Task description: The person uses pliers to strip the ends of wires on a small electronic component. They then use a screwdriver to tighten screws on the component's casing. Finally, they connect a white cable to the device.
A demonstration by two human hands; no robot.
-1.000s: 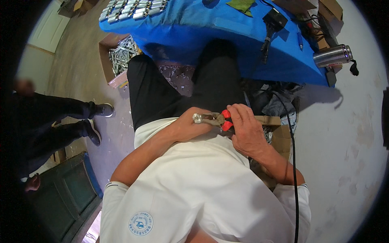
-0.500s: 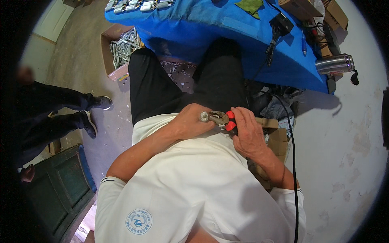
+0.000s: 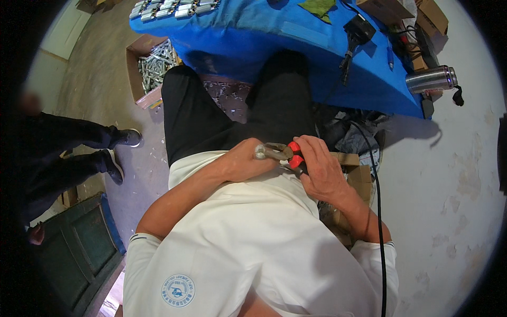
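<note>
Over my lap, my right hand (image 3: 323, 168) is closed round a pair of pliers (image 3: 279, 151) with red grips. The pliers' metal jaws point left, toward my left hand (image 3: 244, 161). That hand is closed, its back facing up, around a small metal piece (image 3: 259, 152) whose pale, rounded end shows beside the thumb side. The jaws are at this piece; whether they grip it is too small to tell. The rest of the piece is hidden inside my left fingers.
A blue-covered table (image 3: 232, 31) stands ahead, bearing rows of metal parts (image 3: 174, 8), a black adapter (image 3: 360, 29) and a steel flask (image 3: 432, 80). A carton of metal pieces (image 3: 138, 68) sits at its left. A black cable (image 3: 378, 211) hangs at my right. Another person (image 3: 68, 142) stands left.
The pliers' jaws have turned slightly at the metal piece, and more of their length shows. Both hands keep their holds. The whole view has shifted a little.
</note>
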